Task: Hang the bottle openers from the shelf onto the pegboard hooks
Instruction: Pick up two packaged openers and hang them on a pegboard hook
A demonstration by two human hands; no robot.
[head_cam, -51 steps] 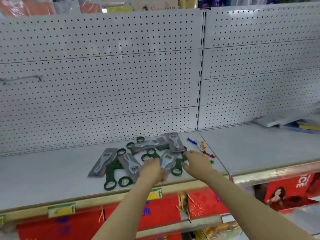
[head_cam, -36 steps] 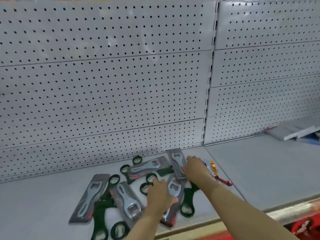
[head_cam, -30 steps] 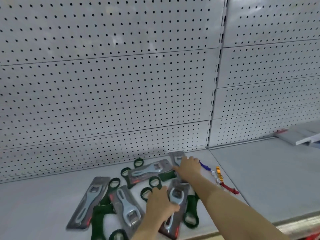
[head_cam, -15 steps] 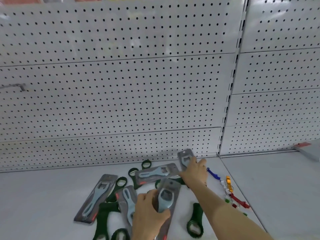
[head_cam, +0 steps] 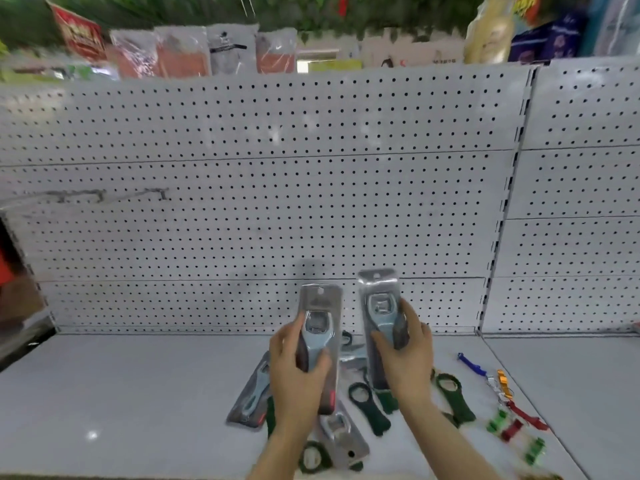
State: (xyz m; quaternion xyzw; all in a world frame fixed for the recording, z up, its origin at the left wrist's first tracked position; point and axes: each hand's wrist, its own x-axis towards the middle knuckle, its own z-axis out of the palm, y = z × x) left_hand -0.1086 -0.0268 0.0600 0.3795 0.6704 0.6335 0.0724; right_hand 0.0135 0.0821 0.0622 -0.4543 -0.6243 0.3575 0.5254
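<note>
while both held upright, left opener [head_cam: 319, 336], right opener [head_cam: 381, 318], hang-holes topmost

White shelf [head_cam: 138, 393] below pegboard. On it, centre-right: packaged bottle openers [head_cam: 251, 396] in blister cards, some overlapping, w/ loose green openers [head_cam: 453, 398] mixed in and just beside. Far right: blue opener [head_cam: 471, 364], orange one [head_cam: 503, 380], small red and green pieces [head_cam: 512, 429], blurred. Left part bare.
</note>
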